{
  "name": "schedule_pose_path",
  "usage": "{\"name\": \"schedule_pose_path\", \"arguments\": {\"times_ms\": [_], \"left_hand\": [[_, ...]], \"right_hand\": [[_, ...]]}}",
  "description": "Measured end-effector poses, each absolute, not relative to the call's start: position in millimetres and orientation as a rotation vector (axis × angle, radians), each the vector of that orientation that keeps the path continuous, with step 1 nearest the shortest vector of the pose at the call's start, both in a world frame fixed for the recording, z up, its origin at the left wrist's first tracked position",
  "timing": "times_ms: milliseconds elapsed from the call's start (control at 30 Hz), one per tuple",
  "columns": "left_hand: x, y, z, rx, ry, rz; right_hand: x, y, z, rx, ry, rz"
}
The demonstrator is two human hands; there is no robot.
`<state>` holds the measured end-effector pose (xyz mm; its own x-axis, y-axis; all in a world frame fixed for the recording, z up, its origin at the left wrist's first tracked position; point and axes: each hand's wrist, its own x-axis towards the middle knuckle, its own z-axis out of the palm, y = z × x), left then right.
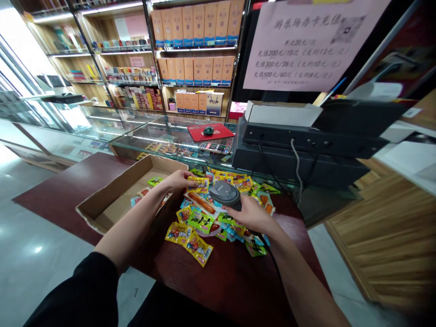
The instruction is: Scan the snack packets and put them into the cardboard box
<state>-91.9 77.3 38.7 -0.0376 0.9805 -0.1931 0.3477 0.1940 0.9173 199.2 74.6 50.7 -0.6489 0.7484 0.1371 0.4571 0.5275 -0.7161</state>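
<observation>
Head view: far beyond my left fingers [187, 176] and right fingers [232, 212] stand tall wood-backed shelves [98, 28], lined toward the middle with upright orange-tan boxes with blue bases. Under both sets of fingers spreads a dark reddish-brown table [231, 281], and just past it, ahead of my fingers, runs a glass-topped display case [146, 138]. Ahead and to the right of my right fingers sits bulky black boxy equipment [306, 159]; above it hangs a pale pink printed sign [299, 50]. To the left of my left fingers lies a shallow open brown cardboard box [117, 204] with a few packets inside, a bright green one [155, 181] among them. Directly beneath and around my fingers is a loose heap of shiny yellow, green and blue snack packets [200, 220]. Ahead of my fingers, on the glass, rests a flat red mat [221, 131]. My right fingers are wrapped around a dark grey handheld scanner [225, 193], its rounded head over the heap and pointing toward my left fingers; a black cord trails from below my right wrist. My left fingers pinch a small glossy yellow packet [200, 184] by its left end, just beside the scanner's head. A small dark mouse [208, 131] sits on the mat, ahead of my fingers.
</observation>
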Motion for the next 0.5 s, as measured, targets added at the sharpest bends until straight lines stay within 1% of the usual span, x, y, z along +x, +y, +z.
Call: {"name": "schedule_pose_path", "arguments": {"times_ms": [267, 500], "left_hand": [[-99.1, 82.7, 37.3, 1.226, 1.48, 0.954], [-134.2, 66.8, 60.8, 1.359, 1.554, 1.04]], "right_hand": [[200.2, 75.5, 49.4, -1.006, -2.327, 0.882], [200.7, 77.2, 46.3, -0.984, -2.353, 0.871]]}}
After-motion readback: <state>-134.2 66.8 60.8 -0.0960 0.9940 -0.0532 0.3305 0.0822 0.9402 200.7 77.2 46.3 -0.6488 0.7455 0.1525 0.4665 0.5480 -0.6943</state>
